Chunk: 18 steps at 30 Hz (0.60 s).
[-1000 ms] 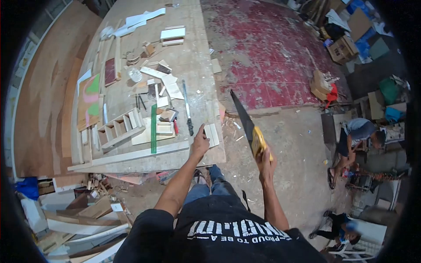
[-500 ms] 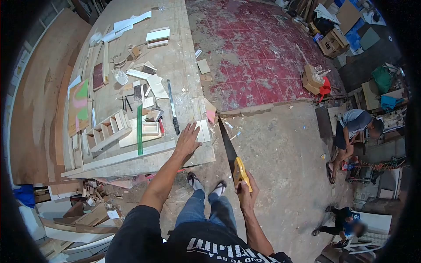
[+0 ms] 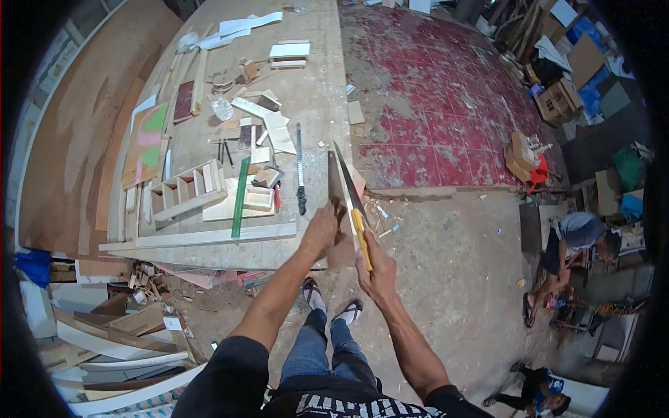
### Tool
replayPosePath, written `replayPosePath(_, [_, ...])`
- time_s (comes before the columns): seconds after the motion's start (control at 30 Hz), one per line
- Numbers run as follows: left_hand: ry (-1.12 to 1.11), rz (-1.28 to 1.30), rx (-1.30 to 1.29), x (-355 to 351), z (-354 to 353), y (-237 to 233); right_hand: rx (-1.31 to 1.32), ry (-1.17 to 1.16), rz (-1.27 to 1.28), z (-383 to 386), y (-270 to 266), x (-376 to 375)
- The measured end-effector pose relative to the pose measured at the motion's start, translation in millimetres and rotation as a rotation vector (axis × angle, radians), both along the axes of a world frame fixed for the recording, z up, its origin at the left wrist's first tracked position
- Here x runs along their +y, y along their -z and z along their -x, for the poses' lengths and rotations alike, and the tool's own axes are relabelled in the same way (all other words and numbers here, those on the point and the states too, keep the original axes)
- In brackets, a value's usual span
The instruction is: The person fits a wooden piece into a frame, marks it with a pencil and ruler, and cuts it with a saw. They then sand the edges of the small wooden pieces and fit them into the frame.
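Note:
My right hand (image 3: 378,268) is closed around the yellow handle of a handsaw (image 3: 360,237). The saw's dark blade points away from me, close beside the pale edge of a narrow brown board (image 3: 341,240) at the worktable's right edge. My left hand (image 3: 322,226) grips this board at its left side, its fingertips partly hidden. The board looks tilted up. Left of that hand lie a black-ended metal strip (image 3: 300,167), a green ruler (image 3: 241,198) and a small wooden box (image 3: 258,199).
The worktable (image 3: 313,83) also carries a compartmented wooden box (image 3: 189,189), a long pale strip (image 3: 216,235) and offcuts. Wood scraps (image 3: 132,320) are piled at lower left. One person (image 3: 578,237) sits at right, another person (image 3: 543,390) at lower right.
My left hand has gone from lying spread on the pale piece to gripping the board, whose brown face now shows. The saw has moved up and left to the board's edge.

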<state>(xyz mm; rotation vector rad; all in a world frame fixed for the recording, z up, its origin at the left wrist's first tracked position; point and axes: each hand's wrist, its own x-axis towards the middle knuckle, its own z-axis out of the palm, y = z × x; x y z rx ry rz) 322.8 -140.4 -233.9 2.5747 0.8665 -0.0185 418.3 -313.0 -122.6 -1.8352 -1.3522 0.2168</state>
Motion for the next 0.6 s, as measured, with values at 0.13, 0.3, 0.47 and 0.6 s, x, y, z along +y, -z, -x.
replayPosePath(0.13, [-0.115,0.28,-0.044,-34.7,42.3,-41.9,-0.281,-0.164,0.141,-17.0,34.6,76.3])
replayPosePath(0.3, [-0.059,-0.076,0.106,-60.1,79.8,13.5,-0.453,-0.245,0.211,-31.2,66.5,164.9])
replayPosePath(0.47, [-0.098,-0.026,0.166,-62.8,76.0,11.8,-0.482,-0.287,0.108,-33.0,150.9,241.8])
replayPosePath(0.6, [-0.101,-0.058,0.228,-63.1,75.6,33.1,-0.54,-0.22,0.325,-2.4,132.1,266.3])
